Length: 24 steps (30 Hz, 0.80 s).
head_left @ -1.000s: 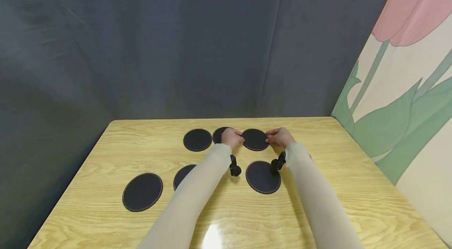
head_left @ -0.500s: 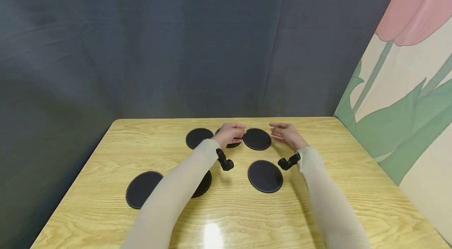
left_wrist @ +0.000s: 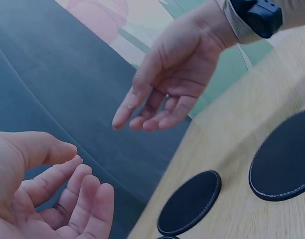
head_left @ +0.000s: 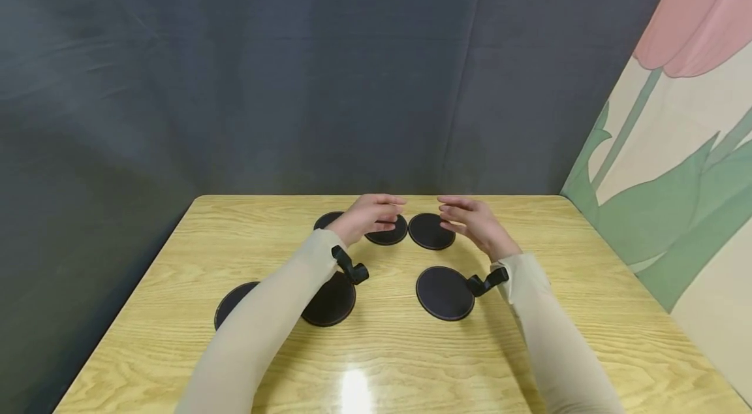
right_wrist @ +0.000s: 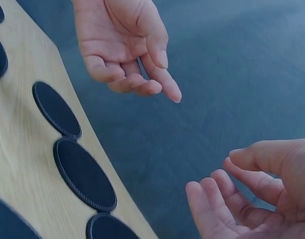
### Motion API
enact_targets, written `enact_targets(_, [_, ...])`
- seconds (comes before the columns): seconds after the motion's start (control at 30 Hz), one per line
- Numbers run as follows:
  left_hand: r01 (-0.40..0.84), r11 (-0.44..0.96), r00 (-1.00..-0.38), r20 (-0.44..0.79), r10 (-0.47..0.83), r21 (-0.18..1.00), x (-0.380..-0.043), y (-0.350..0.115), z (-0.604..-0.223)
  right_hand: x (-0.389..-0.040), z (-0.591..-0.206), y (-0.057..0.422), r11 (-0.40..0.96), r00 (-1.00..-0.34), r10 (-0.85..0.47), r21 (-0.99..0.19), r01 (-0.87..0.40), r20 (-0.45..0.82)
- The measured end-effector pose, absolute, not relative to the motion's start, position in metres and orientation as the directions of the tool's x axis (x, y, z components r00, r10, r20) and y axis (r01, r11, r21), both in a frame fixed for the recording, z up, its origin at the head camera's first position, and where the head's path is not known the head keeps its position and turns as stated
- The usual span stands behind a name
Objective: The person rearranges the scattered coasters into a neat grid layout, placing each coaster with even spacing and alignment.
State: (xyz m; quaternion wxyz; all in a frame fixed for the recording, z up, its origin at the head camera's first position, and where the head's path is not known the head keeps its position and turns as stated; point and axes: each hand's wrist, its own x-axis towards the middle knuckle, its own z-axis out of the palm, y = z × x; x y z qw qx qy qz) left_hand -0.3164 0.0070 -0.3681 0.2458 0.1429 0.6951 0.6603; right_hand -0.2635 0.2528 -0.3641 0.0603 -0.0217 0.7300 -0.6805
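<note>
Both of my hands hover above the far part of the table, palms facing each other, fingers loosely bent and holding nothing. My left hand is over the middle back coaster, a flat black disc with a stitched rim. To its right, the right back coaster lies flat, with my right hand above its right side. The left back coaster is partly hidden behind the left hand. In the right wrist view, the left back coaster and the middle back coaster lie very close together or touching.
Nearer me lie a front left coaster, half covered by my left sleeve, a front middle coaster and a front right coaster. A dark curtain hangs behind the wooden table. A tulip-painted wall stands at right.
My fingers were at both edges of the right back coaster. They have let go, and the hands have risen and drawn apart. The coaster stays on the table.
</note>
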Motion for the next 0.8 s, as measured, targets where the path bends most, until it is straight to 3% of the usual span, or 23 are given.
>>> enact_targets(0.4, [-0.086, 0.042, -0.837, -0.096, 0.539, 0.995, -0.303, -0.033, -0.351, -0.249, -0.351, 0.22, 0.048, -0.983, -0.183, -0.999, 0.012, -0.021])
enact_targets(0.8, [-0.072, -0.015, -0.875, -0.056, 0.481, 0.997, -0.289, -0.09, -0.351, -0.24, -0.352, 0.187, 0.035, -0.963, -0.268, -0.999, -0.008, -0.002])
